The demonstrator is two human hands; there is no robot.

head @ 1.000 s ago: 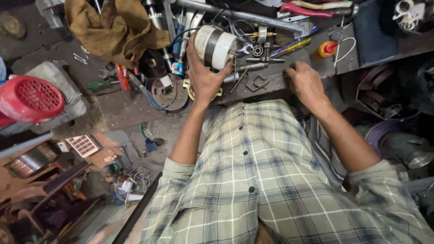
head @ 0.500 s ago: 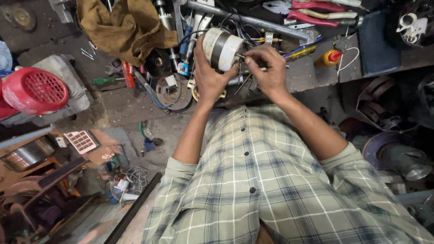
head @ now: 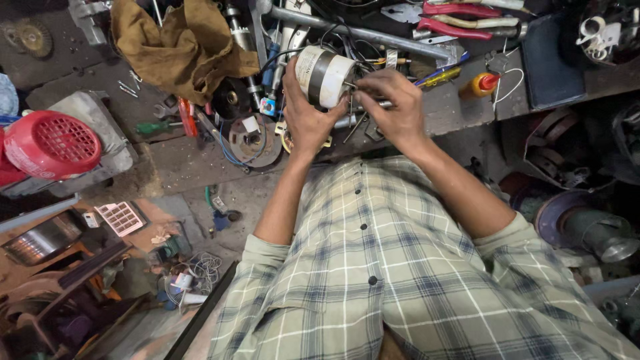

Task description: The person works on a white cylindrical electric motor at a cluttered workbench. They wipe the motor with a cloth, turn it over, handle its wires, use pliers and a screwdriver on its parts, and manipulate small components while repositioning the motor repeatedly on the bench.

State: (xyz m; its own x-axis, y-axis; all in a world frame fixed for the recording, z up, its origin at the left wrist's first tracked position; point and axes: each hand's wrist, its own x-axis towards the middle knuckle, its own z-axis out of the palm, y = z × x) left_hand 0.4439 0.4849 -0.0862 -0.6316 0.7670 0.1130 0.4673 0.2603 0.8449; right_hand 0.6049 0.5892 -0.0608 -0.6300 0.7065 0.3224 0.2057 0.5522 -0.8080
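a pale green plaid shirt [head: 400, 280] (dark buttons down the front), sleeves rolled up.

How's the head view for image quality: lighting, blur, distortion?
Head view: dim, uneven light, brightest on the white motor and workbench; right-side shelves fall into deep shadow. Both hands, left hand and right hand, look sharp, no obvious motion blur. Wide-angle bending at the edges; no strong glare.

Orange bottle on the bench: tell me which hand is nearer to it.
Right. The right hand is at the motor, with bare bench between it and the orange bottle to its right. The left hand holds the motor's far side, farther off.
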